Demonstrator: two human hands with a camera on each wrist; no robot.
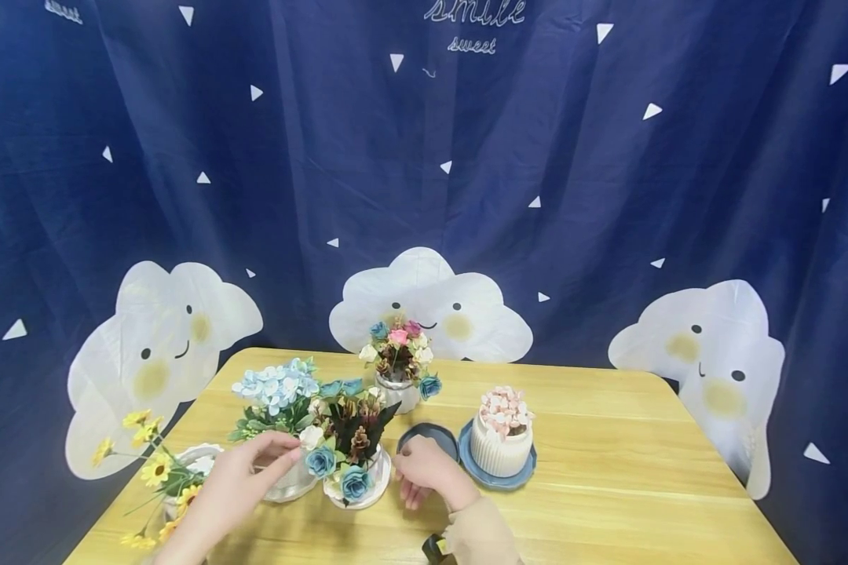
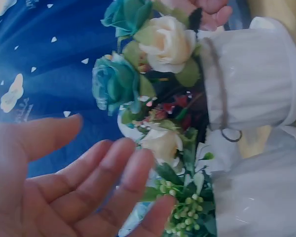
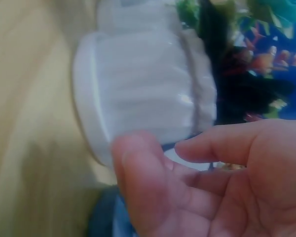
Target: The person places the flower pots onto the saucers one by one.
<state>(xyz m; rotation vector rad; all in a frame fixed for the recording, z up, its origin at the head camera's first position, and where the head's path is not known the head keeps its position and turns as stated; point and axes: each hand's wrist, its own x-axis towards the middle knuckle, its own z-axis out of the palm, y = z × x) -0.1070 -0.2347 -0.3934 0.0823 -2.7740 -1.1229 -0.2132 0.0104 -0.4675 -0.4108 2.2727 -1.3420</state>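
An arrangement of blue and white roses [image 1: 356, 481] stands in a white pot [image 2: 259, 74] on a white saucer [image 1: 367, 499]. Just left of its blooms is my left hand [image 1: 243, 477], the thumb apart from the loosely bent fingers and nothing held; the left wrist view shows the palm beside a cream rose [image 2: 160, 143]. On the pot's other side my right hand [image 1: 427, 469] hovers, fingers loosely curled with nothing in them. In the right wrist view its fingertips overlap the pot's lower side; whether they touch it I cannot tell. A dark blue saucer [image 1: 431, 431] lies partly behind that hand.
Light blue hydrangeas [image 1: 279, 386] and yellow daisies [image 1: 157, 468] in white pots stand on the left. A mixed rose pot [image 1: 399, 396] is at the back. Right of centre, a ribbed cream pot [image 1: 500, 449] sits on a blue saucer [image 1: 512, 481]. A black object [image 1: 433, 548] lies near the right sleeve.
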